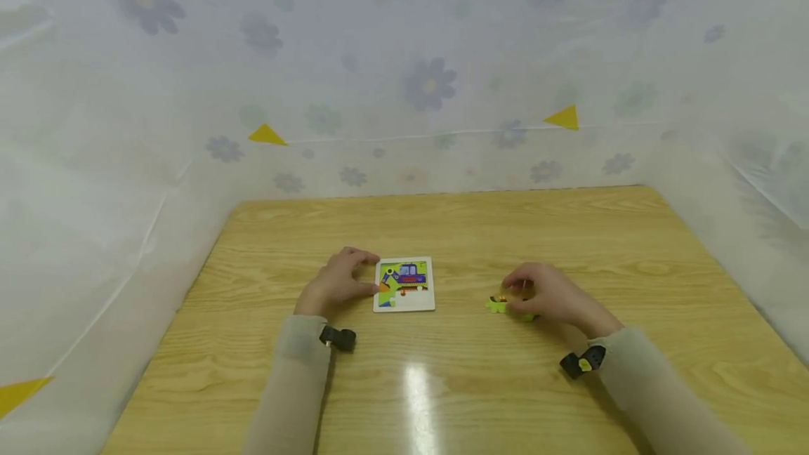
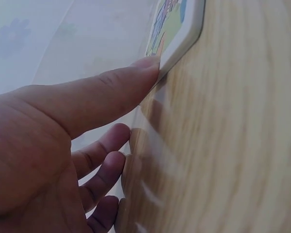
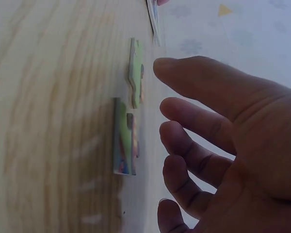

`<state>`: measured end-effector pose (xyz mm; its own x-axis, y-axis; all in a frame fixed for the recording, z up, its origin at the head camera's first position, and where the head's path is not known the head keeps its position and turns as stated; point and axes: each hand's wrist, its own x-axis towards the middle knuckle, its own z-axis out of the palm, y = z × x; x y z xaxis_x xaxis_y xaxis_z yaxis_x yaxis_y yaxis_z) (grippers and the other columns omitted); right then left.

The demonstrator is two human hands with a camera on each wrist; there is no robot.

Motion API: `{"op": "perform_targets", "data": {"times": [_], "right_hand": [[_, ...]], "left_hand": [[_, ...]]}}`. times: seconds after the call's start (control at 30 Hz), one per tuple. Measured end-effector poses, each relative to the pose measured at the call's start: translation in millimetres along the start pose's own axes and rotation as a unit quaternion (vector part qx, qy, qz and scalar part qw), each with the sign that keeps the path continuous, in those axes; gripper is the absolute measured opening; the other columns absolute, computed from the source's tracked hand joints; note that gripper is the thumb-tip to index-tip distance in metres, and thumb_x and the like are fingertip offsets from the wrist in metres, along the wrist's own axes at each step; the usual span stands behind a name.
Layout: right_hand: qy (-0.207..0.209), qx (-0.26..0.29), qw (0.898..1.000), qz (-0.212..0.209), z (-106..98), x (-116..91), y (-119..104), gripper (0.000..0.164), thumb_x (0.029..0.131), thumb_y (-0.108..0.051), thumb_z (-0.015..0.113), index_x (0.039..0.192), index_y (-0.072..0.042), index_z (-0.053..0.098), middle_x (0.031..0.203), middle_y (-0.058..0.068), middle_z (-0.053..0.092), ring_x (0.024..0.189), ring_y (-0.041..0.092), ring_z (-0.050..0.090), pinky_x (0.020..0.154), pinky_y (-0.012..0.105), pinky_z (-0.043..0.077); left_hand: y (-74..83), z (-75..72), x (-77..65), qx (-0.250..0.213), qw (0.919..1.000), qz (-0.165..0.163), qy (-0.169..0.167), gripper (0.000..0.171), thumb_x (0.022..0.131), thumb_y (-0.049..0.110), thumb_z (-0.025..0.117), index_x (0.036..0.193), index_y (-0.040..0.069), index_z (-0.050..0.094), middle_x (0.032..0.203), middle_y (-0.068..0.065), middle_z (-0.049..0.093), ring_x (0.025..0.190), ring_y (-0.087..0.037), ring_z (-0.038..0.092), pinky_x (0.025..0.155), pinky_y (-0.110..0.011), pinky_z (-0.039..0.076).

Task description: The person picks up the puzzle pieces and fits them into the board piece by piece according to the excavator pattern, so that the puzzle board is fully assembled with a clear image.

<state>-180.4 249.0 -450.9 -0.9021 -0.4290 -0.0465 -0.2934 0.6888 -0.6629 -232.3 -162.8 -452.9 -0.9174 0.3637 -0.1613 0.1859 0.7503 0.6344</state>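
A square picture puzzle (image 1: pixel 413 274) showing a purple digger lies in a white-rimmed tray. Bare white shows in its lower right part. My left hand (image 1: pixel 338 278) rests at the tray's left side, the thumb (image 2: pixel 111 92) laid straight against the rim and the index fingertip near the far left corner. Over to the right, my right hand (image 1: pixel 548 295) hovers above loose puzzle pieces, fingers loosely bent and holding nothing. In the right wrist view, one green piece (image 3: pixel 135 73) lies flat beyond another piece (image 3: pixel 123 141) with green and blue on it; the thumb stands apart from both.
The wood-grain table (image 1: pixel 354 378) has a bright glare streak in front of the tray. White flower-printed sheeting (image 1: pixel 379 76) walls it at the back and sides, with yellow triangles (image 1: pixel 564 118) stuck on. Black camera straps (image 1: pixel 338 338) sit on both wrists.
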Motion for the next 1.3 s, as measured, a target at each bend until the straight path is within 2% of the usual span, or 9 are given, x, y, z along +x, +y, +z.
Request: {"op": "perform_targets", "data": {"times": [0.2, 0.33, 0.63, 0.87, 1.03, 1.3], "right_hand": [[-0.015, 0.009, 1.0, 0.001, 2, 0, 0, 0.038, 0.083, -0.025, 0.082, 0.116, -0.009, 0.07, 0.11, 0.003, 0.063, 0.097, 0.019, 0.06, 0.083, 0.043, 0.051], [-0.02, 0.014, 1.0, 0.003, 3, 0, 0, 0.039, 0.082, -0.024, 0.083, 0.115, -0.007, 0.07, 0.109, 0.004, 0.064, 0.099, 0.022, 0.061, 0.085, 0.045, 0.051], [-0.016, 0.005, 1.0, 0.004, 6, 0, 1, 0.028, 0.082, -0.019, 0.082, 0.107, -0.011, 0.072, 0.104, 0.0, 0.065, 0.095, 0.017, 0.063, 0.083, 0.041, 0.053], [-0.014, 0.011, 1.0, -0.011, 6, 1, 0, 0.025, 0.082, -0.019, 0.082, 0.104, -0.01, 0.071, 0.102, 0.0, 0.066, 0.095, 0.017, 0.064, 0.083, 0.041, 0.053], [-0.009, 0.007, 1.0, 0.0, 5, 3, -4, 0.025, 0.083, -0.019, 0.082, 0.105, -0.015, 0.07, 0.101, -0.003, 0.064, 0.09, 0.016, 0.059, 0.078, 0.039, 0.05], [-0.002, -0.002, 1.0, -0.027, 4, 9, -15, 0.025, 0.084, -0.017, 0.08, 0.106, -0.015, 0.069, 0.1, -0.004, 0.062, 0.093, 0.018, 0.056, 0.082, 0.042, 0.048]], "left_hand": [[-0.7, -0.2, -0.2, 0.004, 1.0, -0.002, 0.003, 0.057, 0.085, 0.031, 0.08, 0.137, 0.021, 0.059, 0.142, -0.005, 0.044, 0.135, -0.032, 0.035, 0.108, -0.055, 0.031], [-0.9, 1.1, 0.7, 0.007, 1.0, 0.001, 0.004, 0.056, 0.085, 0.031, 0.079, 0.137, 0.021, 0.059, 0.142, -0.006, 0.044, 0.135, -0.033, 0.035, 0.108, -0.056, 0.03], [0.5, 3.0, 1.7, 0.002, 1.0, -0.004, 0.006, 0.057, 0.085, 0.031, 0.08, 0.137, 0.021, 0.058, 0.143, -0.005, 0.044, 0.136, -0.033, 0.034, 0.107, -0.057, 0.03], [1.4, 2.0, 2.0, 0.012, 0.9999, 0.006, 0.01, 0.058, 0.084, 0.03, 0.08, 0.137, 0.02, 0.058, 0.143, -0.008, 0.044, 0.135, -0.036, 0.034, 0.106, -0.064, 0.025], [1.1, 1.9, 1.5, 0.011, 0.9999, 0.006, 0.01, 0.058, 0.084, 0.03, 0.081, 0.136, 0.021, 0.059, 0.142, -0.007, 0.045, 0.135, -0.036, 0.034, 0.106, -0.062, 0.026], [-0.2, 2.4, 1.6, 0.001, 1.0, 0.001, 0.005, 0.056, 0.085, 0.03, 0.08, 0.136, 0.022, 0.058, 0.142, -0.005, 0.044, 0.135, -0.034, 0.034, 0.108, -0.058, 0.029]]}}
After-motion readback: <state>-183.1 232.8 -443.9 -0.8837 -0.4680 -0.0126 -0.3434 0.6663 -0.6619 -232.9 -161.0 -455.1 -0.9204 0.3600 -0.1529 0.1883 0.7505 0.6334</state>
